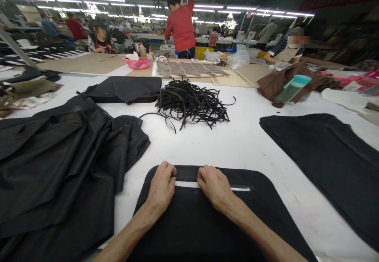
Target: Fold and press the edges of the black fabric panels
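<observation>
Far left: olive cloth (pixel 37 87) in a crumpled heap. Next, loose black sheeting (pixel 59 167), folds and creases, spread across the near left of my white tabletop (pixel 242 143). Behind it, a flat black stack (pixel 124 90), and farther back a pink basket (pixel 137 63). My left hand (pixel 162 185) sits at the far edge of a black round-cornered panel (pixel 207 230), which lies flat right in front of me; fingers bent and bunched over the narrow band between that edge and a long slot (pixel 185 184) showing white. Tangled heap of thin black strips (pixel 192 106) beyond the panel, apart from it; a co-worker in a red top (pixel 182 27) stands well behind, one arm raised. My right hand (pixel 214 185) is on the same band, fingers curled down too, covering part of the slot. Pinching or just pressing, either hand: can't tell, fingertips hidden. Further right, brown material (pixel 271 82) with a teal-lidded bottle (pixel 293 90) beside it. Far right: more black panels (pixel 322 155), lying flat, well clear of my hands.
</observation>
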The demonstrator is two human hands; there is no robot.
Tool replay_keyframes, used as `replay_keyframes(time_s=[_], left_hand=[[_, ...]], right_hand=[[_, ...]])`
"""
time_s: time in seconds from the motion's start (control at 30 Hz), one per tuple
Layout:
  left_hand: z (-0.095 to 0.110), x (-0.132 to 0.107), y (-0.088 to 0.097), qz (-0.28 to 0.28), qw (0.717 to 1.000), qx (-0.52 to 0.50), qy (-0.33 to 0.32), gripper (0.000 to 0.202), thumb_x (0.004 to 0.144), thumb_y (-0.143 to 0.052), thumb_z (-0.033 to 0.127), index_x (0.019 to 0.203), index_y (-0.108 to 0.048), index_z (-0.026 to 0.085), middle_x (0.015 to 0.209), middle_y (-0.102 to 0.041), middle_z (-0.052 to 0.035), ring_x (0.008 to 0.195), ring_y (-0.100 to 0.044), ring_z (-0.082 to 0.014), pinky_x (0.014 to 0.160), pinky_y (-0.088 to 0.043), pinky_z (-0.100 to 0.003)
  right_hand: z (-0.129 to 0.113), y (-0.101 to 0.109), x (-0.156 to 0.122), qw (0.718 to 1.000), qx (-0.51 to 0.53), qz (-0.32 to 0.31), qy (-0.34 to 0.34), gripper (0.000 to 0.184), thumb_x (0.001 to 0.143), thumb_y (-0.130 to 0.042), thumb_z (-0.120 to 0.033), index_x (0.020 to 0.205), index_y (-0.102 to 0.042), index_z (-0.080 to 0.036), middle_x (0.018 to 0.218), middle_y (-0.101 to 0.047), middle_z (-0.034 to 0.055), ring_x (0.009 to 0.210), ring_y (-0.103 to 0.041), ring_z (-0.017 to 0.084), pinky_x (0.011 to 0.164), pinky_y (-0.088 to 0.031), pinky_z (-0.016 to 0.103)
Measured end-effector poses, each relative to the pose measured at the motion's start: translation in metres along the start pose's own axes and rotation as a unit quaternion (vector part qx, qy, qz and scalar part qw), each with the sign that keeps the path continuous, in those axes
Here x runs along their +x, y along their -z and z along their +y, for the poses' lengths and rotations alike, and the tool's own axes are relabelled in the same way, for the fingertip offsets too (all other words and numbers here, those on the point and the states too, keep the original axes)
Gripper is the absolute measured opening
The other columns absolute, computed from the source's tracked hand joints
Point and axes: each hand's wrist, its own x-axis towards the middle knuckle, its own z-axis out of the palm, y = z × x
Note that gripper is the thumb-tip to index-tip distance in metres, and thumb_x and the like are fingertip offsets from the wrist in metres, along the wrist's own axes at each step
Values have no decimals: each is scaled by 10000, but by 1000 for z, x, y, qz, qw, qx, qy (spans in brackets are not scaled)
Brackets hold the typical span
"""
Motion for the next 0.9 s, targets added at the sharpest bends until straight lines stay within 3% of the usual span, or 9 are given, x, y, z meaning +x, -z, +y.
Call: replay_keyframes(time_s=[0.1,0.2,0.37,0.57,0.73,0.9], left_hand=[[10,-5,-4,2,997,74,-33,225,805,-360,21,838,-518,178,896,-515,-56,859,-441,-228,766,-388,-384],[18,-10,-8,-9,973,204,-111,231,821,-366,40,880,-540,179,884,-529,-59,832,-432,-251,745,-377,-418],[16,-14,-9,-28,939,282,-193,178,825,-401,73,882,-546,157,814,-520,-55,773,-451,-236,713,-397,-398],[10,-20,-6,-47,890,352,-286,357,793,-363,8,1111,-510,76,817,-561,-81,742,-510,-219,701,-436,-360],[14,-30,-8,-56,877,383,-286,509,765,-369,2,1258,-421,116,937,-579,-112,874,-532,-247,783,-437,-387],[24,-29,-15,-48,891,376,-249,521,769,-369,8,1267,-432,147,868,-565,-90,794,-525,-247,713,-444,-395]], right_hand=[[-1,3,2,1000,2,-10,-4,204,835,-431,-162,755,-616,-190,818,-641,53,789,-566,182,677,-350,281],[-1,4,4,1000,4,-17,-7,187,810,-449,-152,766,-627,-188,824,-651,55,786,-576,178,676,-358,274],[0,6,8,1000,7,-26,-14,200,790,-451,-143,789,-648,-177,835,-671,65,792,-598,183,671,-371,270],[-1,12,10,999,14,-41,-14,209,778,-464,-132,794,-669,-167,832,-691,74,802,-623,197,663,-383,262],[-3,13,9,999,9,-42,-11,221,801,-453,-136,812,-674,-153,855,-692,103,825,-628,216,679,-397,278],[-4,12,6,999,-4,-36,-17,257,834,-417,-142,813,-673,-134,858,-688,128,819,-633,228,677,-408,287]])
